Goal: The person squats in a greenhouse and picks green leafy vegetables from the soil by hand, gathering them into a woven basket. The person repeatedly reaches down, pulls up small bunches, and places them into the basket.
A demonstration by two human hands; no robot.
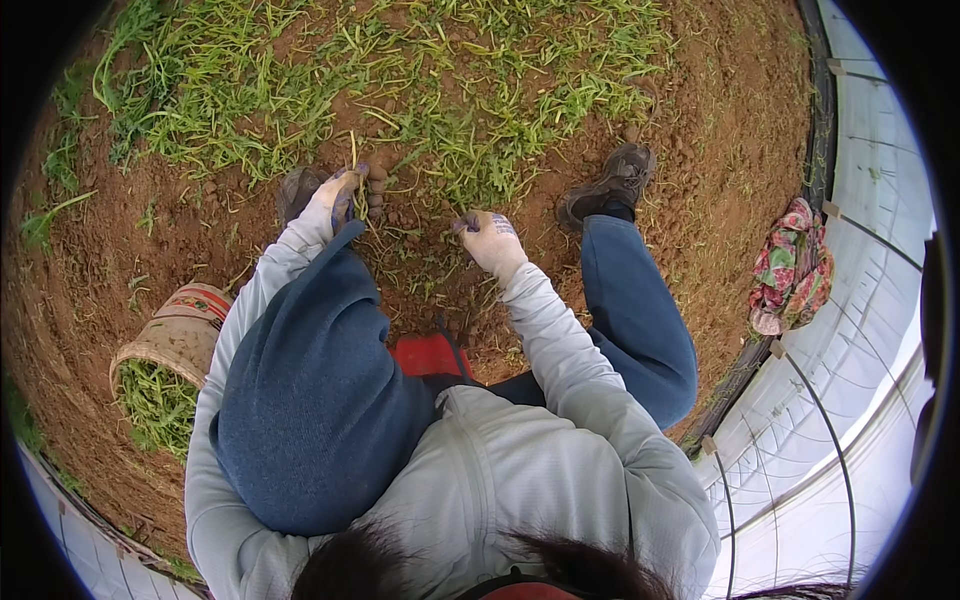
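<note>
My left hand (343, 196), in a pale glove with purple on the fingers, grips a thin bunch of plant stems (361, 191) above the soil beside my left shoe (294, 196). One yellowish stem sticks up past the fingers, and stringy ends hang below. My right hand (491, 241), gloved alike and bearing print on its back, hovers between my knees with its fingertips curled together. Whether anything thin is pinched there cannot be made out. Cut leafy greens (487, 142) lie strewn over the ground just beyond both hands.
A tipped bucket (169, 330) spills greens at my left. Beneath me shows a red object (424, 354), perhaps a seat. My right shoe (611, 186) rests on brown soil (705, 187). Right, floral cloth (791, 270) lies by a plastic-film wall (874, 172) with curved rods.
</note>
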